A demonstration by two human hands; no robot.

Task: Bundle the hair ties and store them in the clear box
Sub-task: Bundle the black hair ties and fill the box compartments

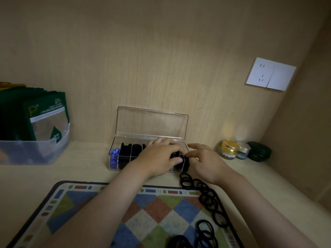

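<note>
The clear box stands against the back wall with its lid raised. Its compartments hold black hair ties, and the leftmost holds blue ones. My left hand lies over the box's right half, fingers curled around a black bundle of hair ties in the rightmost compartment. My right hand is at the box's right end, fingertips pinching the same bundle. A string of loose black hair ties runs from the box down across the mat's right side.
A patterned mat covers the near desk. A translucent bin with green packets stands at the left. Small jars and a dark round case sit at the right by the side wall. A wall socket is above.
</note>
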